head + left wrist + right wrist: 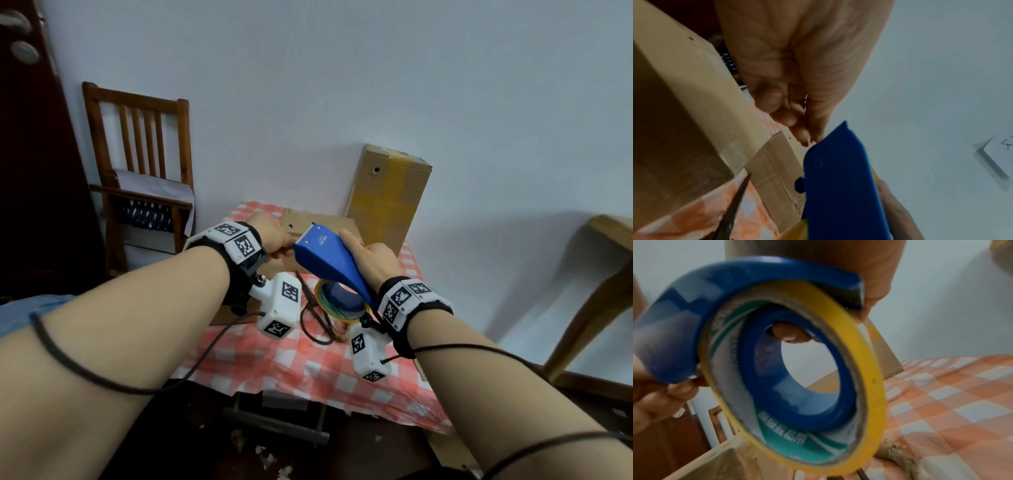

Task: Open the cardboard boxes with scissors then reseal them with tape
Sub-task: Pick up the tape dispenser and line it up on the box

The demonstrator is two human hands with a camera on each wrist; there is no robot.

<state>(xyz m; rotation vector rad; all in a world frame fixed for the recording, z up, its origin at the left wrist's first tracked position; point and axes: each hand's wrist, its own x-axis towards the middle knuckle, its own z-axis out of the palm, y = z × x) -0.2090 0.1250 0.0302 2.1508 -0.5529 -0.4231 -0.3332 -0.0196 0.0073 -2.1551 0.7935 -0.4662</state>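
A blue tape dispenser point(329, 260) loaded with a yellow tape roll point(339, 310) is held in the air above the near-centre of the table, its cutter end pointing far and left. The right hand point(371, 258) is clamped around the dispenser body from the right, index finger extended along its top edge. The left hand point(270, 236) has its fingers pinched together at the cutter end; whether they grip the tape end or the dispenser itself cannot be told. Beneath the dispenser, a flat cardboard box point(322, 226) lies on the red-and-white checked tablecloth point(308, 370). A tall cardboard box point(388, 195), sealed with yellowish tape, stands upright behind it against the wall. Dark scissors point(313, 308) lie on the cloth just left of the roll. A wooden chair point(140, 164) stands at far left, and part of a wooden table point(603, 274) shows at right.
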